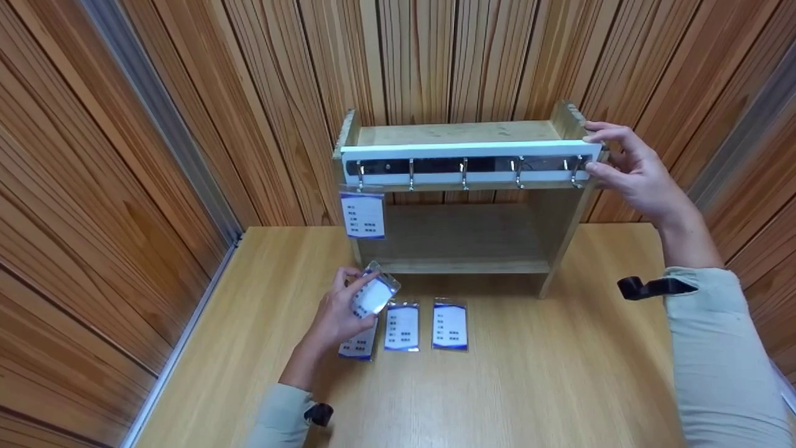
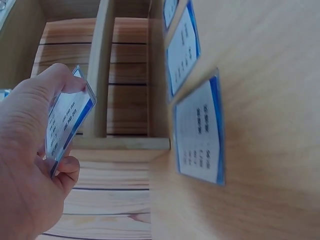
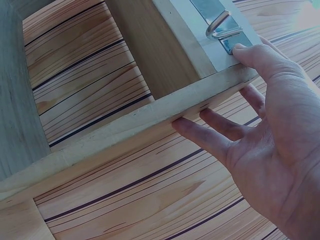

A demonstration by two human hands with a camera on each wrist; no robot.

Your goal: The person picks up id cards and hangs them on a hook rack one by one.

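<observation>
Left hand [image 1: 334,314] pinched a clear plastic badge holder with a white, blue-edged card [image 1: 371,298], seen in the head view. The holder was tilted, its clear top end pointing away from the palm, a grip that probably left that end unobstructed. Three similar blue-and-white badge holders [image 1: 402,328] lay face up on the light wood-grain worktop [image 1: 535,373], one partly hidden by the left hand; side-by-side spacing likely made each easy to reach. Another blue-and-white holder [image 1: 362,216] hung at the leftmost hook of a white rail with five silver metal hooks [image 1: 438,149], fixed across a pale wooden shelf unit [image 1: 563,233]. Right hand [image 1: 640,171] gripped the rail's far end, presumably steadying it.

Left wrist view: thumb and fingers closed on the holder near its edges, clear of the worktop; printed face largely uncovered.

Right wrist view: thumb pressed the rail's face close by a hook, fingertips against the side panel's outer face, apparently bracing that corner.
</observation>
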